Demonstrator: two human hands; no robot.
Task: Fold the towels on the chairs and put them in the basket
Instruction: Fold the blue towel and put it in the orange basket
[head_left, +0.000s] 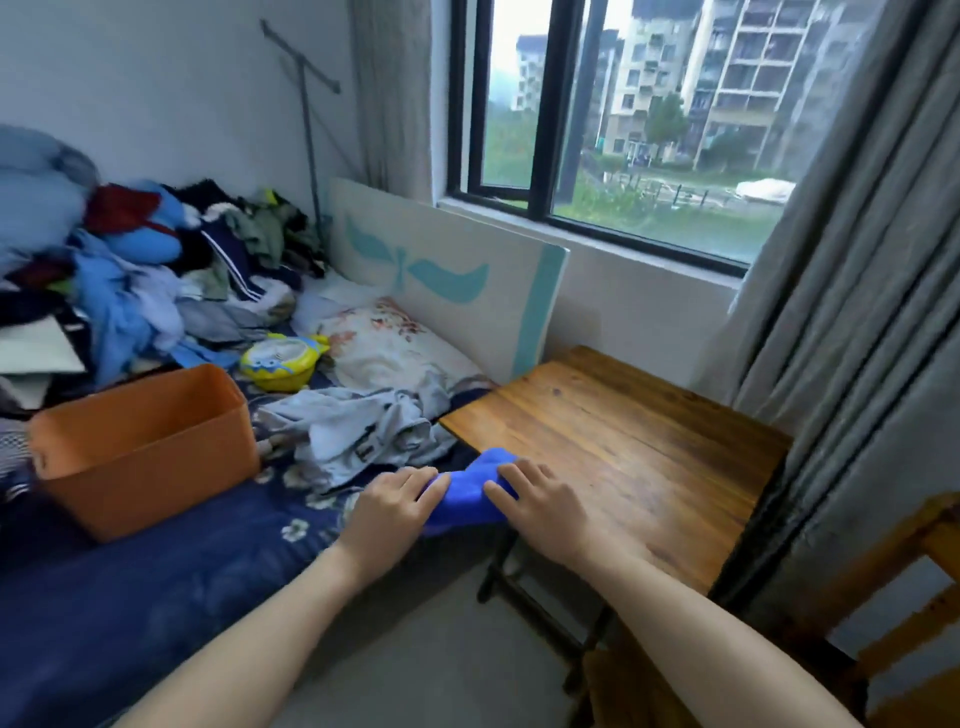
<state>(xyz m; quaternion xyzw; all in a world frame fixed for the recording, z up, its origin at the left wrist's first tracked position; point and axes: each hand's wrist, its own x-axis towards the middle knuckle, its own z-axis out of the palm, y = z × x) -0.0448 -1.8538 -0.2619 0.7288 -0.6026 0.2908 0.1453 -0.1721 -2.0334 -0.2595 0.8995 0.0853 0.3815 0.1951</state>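
Note:
A small, bunched blue towel (470, 493) lies at the near left corner of the wooden table (639, 441), partly over the bed's edge. My left hand (392, 506) holds its left side with curled fingers. My right hand (540, 504) grips its right side, fingers bent over the cloth. An orange plastic basket (150, 452) stands on the bed to the left of my hands, and nothing shows inside it from here.
The bed has a dark blue flowered cover (156, 582), a heap of clothes (156, 270) at the back left, a grey garment (363, 431) and a yellow toy (280, 361). A wooden chair (893, 613) stands at the right by the grey curtain (857, 312).

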